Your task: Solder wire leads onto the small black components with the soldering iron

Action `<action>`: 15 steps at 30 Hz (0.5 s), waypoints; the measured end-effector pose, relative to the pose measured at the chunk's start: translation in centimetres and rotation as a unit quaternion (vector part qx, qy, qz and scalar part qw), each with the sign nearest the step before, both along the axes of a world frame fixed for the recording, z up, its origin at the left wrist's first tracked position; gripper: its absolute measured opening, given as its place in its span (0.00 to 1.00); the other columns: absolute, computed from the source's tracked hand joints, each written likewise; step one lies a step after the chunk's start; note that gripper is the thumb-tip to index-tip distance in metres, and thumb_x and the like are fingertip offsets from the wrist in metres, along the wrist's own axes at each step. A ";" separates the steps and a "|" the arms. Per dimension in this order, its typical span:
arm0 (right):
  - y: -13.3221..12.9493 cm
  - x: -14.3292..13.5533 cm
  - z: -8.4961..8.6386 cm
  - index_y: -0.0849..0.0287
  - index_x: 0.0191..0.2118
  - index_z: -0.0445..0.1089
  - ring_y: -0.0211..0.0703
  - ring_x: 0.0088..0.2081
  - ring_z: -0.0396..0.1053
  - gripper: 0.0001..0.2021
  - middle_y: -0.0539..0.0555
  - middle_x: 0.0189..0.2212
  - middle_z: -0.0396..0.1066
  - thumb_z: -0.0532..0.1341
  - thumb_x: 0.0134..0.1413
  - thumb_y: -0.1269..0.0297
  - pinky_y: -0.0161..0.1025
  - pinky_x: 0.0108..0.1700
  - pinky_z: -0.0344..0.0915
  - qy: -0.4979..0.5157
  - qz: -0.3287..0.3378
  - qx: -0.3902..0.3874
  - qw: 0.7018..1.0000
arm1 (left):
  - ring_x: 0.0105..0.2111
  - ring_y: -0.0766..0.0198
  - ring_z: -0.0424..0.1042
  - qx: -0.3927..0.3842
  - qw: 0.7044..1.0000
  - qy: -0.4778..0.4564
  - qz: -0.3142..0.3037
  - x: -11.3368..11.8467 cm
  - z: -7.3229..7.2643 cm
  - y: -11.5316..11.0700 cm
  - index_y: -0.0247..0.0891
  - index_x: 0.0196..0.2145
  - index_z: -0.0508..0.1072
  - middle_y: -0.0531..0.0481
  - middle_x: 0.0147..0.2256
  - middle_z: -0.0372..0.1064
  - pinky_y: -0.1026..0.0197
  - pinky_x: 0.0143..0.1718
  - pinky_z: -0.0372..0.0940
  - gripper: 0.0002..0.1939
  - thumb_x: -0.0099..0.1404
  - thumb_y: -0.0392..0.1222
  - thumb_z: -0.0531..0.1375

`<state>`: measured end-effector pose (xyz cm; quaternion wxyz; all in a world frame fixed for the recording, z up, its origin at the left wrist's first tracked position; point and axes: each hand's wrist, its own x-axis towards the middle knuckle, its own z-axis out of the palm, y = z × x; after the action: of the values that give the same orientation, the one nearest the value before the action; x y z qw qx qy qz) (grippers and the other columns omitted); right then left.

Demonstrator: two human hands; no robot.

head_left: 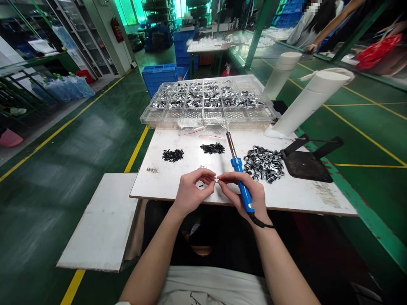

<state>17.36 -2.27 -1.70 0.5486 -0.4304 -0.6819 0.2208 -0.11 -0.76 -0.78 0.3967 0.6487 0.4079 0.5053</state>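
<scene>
Over the front edge of the white board, my left hand (pixel 194 190) pinches a tiny silvery metal part (pixel 216 180) between thumb and fingertips. My right hand (pixel 246 192) meets it there, its fingertips closed on the same part. A blue-handled soldering iron (pixel 243 184) is tucked in my right hand, its metal tip pointing up and away and its black cord running over the wrist. Beyond my hands lie two piles of small black pieces, one on the left (pixel 173 155) and one in the middle (pixel 212 148). A larger heap of shiny black-and-silver parts (pixel 263 164) is to the right.
A clear compartment tray (pixel 210 120) full of small parts spans the back of the board (pixel 190 137). Plastic bags (pixel 190 127) lie before it. To the right stand white tubes (pixel 313 99) and a black metal stand (pixel 307 165). Another person's arm (pixel 337 21) shows far right.
</scene>
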 end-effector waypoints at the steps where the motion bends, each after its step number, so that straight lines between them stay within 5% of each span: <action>1: 0.0 0.0 -0.1 0.52 0.44 0.71 0.42 0.36 0.79 0.09 0.51 0.38 0.79 0.67 0.58 0.68 0.39 0.42 0.76 -0.006 0.002 0.005 1.000 | 0.32 0.64 0.76 -0.001 1.000 0.006 -0.001 0.0 0.0 0.0 0.36 0.39 0.79 0.47 0.34 0.78 0.61 0.39 0.74 0.07 0.61 0.31 0.65; 15: -0.1 -0.1 -0.3 0.51 0.40 0.66 0.41 0.36 0.78 0.11 0.49 0.36 0.77 0.67 0.55 0.71 0.41 0.44 0.76 0.003 -0.009 0.049 0.999 | 0.34 0.61 0.79 0.050 0.998 0.045 -0.014 0.0 0.4 -0.1 0.38 0.37 0.84 0.46 0.35 0.82 0.62 0.35 0.72 0.10 0.61 0.30 0.64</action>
<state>17.23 -2.34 -2.01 0.5733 -0.4083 -0.6863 0.1836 -0.09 -0.81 -0.38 0.3519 0.6955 0.3910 0.4894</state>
